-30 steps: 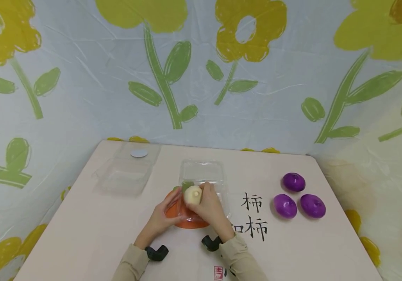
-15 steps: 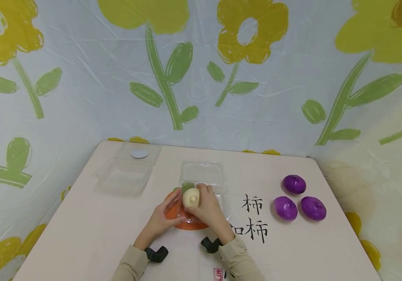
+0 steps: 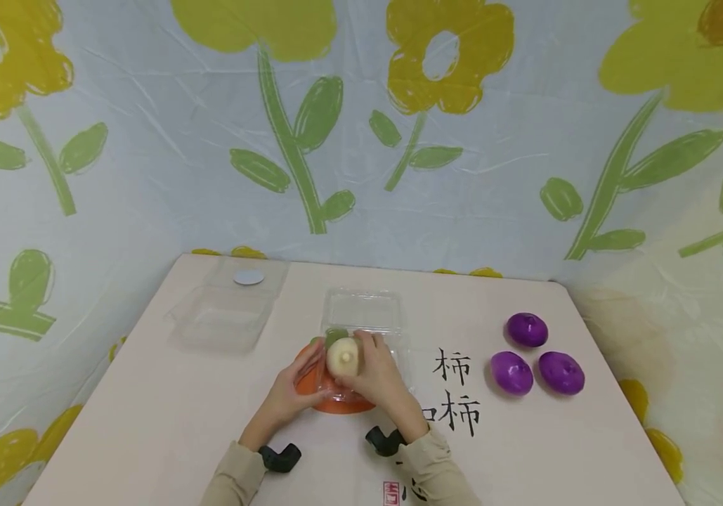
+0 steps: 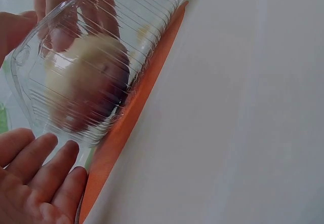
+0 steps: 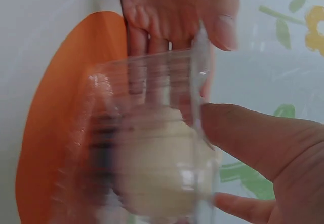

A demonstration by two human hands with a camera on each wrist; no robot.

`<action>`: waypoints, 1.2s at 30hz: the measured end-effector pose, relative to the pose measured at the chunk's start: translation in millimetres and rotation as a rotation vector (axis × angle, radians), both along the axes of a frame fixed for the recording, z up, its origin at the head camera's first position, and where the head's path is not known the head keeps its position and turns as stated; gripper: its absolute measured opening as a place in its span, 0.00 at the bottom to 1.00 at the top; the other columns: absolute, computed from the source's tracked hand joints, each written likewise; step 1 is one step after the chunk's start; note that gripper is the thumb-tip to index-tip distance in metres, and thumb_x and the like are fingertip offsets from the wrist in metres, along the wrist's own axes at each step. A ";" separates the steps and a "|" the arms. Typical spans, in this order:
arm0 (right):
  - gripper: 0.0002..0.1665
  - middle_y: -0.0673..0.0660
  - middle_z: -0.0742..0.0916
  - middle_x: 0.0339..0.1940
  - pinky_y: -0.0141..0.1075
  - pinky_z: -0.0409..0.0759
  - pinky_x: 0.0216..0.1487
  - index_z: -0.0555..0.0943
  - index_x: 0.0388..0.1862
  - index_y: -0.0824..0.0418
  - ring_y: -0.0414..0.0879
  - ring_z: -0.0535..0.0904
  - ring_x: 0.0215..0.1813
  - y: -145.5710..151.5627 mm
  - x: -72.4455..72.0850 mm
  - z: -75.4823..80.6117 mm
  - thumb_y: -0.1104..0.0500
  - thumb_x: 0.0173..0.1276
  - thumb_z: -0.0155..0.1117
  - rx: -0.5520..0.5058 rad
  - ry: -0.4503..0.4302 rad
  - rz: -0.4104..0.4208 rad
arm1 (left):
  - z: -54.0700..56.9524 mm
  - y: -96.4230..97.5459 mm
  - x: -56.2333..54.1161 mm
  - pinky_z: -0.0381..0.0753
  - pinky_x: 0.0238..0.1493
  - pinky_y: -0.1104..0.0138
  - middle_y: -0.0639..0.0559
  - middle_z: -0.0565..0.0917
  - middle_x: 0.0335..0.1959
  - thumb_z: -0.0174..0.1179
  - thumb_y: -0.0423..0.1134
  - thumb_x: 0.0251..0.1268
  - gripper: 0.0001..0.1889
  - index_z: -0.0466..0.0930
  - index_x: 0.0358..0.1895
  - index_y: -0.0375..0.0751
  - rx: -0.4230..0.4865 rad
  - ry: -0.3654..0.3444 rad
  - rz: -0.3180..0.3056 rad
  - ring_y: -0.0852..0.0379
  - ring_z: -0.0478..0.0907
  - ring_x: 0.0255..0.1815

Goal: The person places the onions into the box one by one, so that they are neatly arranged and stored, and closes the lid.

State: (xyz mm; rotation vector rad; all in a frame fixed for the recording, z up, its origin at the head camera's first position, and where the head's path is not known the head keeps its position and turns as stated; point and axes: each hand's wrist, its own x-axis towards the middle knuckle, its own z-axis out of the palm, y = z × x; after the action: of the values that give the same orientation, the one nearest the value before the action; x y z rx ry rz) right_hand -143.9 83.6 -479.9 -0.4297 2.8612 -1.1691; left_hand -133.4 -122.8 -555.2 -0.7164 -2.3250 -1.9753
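My right hand (image 3: 374, 369) grips a cream-coloured onion (image 3: 343, 357) with a small knob on top. The onion is down inside the near half of a hinged clear plastic box (image 3: 364, 309), whose lid lies back. In the left wrist view the onion (image 4: 91, 69) shows through the ribbed plastic, darker on one side. My left hand (image 3: 294, 386) frames the box's left end, thumb and fingers spread. Its fingers (image 4: 50, 168) look nearly straight at the plastic in that view. Through the blurred box in the right wrist view, the onion (image 5: 157, 165) is partly hidden.
Three purple onions (image 3: 527, 329) stand together at the right of the table. A second clear box (image 3: 225, 316), lid open with a white oval label (image 3: 249, 277), lies at the back left. Under the work is a flat orange shape (image 3: 342, 407). Flowered cloth (image 3: 462, 176) surrounds the table.
My right hand has shifted the onion slightly down and left within the box. My left hand stays around the same end of the box.
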 end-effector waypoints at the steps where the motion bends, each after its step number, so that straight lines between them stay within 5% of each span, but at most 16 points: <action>1: 0.49 0.66 0.74 0.58 0.56 0.79 0.55 0.67 0.68 0.67 0.60 0.76 0.55 2.1 0.7 2.5 0.54 0.51 0.81 -0.011 -0.010 0.001 | -2.8 -0.2 -0.9 0.62 0.72 0.64 0.32 0.63 0.73 0.73 0.27 0.54 0.47 0.56 0.76 0.31 0.002 -0.012 0.001 0.34 0.62 0.72; 9: 0.49 0.67 0.73 0.63 0.58 0.78 0.57 0.66 0.70 0.66 0.64 0.74 0.61 26.7 4.5 23.0 0.56 0.53 0.80 -0.119 -0.063 0.008 | -12.6 -3.3 -5.6 0.61 0.71 0.72 0.45 0.64 0.76 0.74 0.36 0.56 0.47 0.57 0.78 0.43 0.010 -0.045 -0.002 0.45 0.62 0.75; 13: 0.42 0.65 0.74 0.64 0.58 0.77 0.59 0.68 0.69 0.65 0.64 0.74 0.60 42.6 4.9 24.2 0.57 0.59 0.76 -0.211 -0.035 -0.012 | 4.0 -1.0 -1.1 0.60 0.73 0.63 0.39 0.62 0.75 0.73 0.32 0.56 0.47 0.56 0.77 0.35 0.016 -0.057 -0.011 0.41 0.60 0.75; 16: 0.36 0.64 0.75 0.64 0.57 0.75 0.63 0.70 0.68 0.64 0.63 0.74 0.62 58.5 6.5 23.3 0.59 0.63 0.73 -0.276 0.018 -0.025 | 17.7 0.5 3.5 0.59 0.72 0.56 0.32 0.62 0.74 0.72 0.27 0.54 0.46 0.55 0.75 0.27 0.028 -0.051 -0.022 0.36 0.60 0.73; 23: 0.27 0.67 0.78 0.61 0.47 0.74 0.66 0.74 0.63 0.68 0.59 0.75 0.63 105.0 6.0 14.9 0.71 0.65 0.66 -0.490 0.257 -0.022 | 19.9 -1.1 4.7 0.61 0.71 0.56 0.27 0.61 0.73 0.71 0.25 0.54 0.45 0.55 0.74 0.23 0.031 -0.002 -0.039 0.29 0.59 0.71; 29: 0.23 0.76 0.77 0.58 0.37 0.72 0.68 0.73 0.59 0.78 0.54 0.75 0.63 142.2 8.4 8.8 0.81 0.65 0.58 -0.658 0.373 -0.014 | 20.4 -1.3 4.9 0.62 0.71 0.58 0.26 0.62 0.72 0.72 0.25 0.54 0.45 0.55 0.74 0.23 0.027 0.014 -0.035 0.29 0.60 0.71; 36: 0.17 0.74 0.80 0.54 0.33 0.71 0.68 0.73 0.53 0.84 0.48 0.77 0.62 186.1 16.3 1.5 0.82 0.65 0.55 -0.760 0.472 -0.161 | 19.8 -0.3 4.2 0.62 0.71 0.56 0.27 0.62 0.72 0.72 0.25 0.53 0.45 0.56 0.73 0.23 0.034 0.009 -0.036 0.30 0.61 0.71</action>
State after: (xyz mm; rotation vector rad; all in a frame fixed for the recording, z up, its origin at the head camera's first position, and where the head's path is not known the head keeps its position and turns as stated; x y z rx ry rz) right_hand -127.6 269.7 -478.3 -0.5471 2.6999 -2.4810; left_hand -129.2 -123.1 -535.4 -0.7690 -2.2831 -2.0165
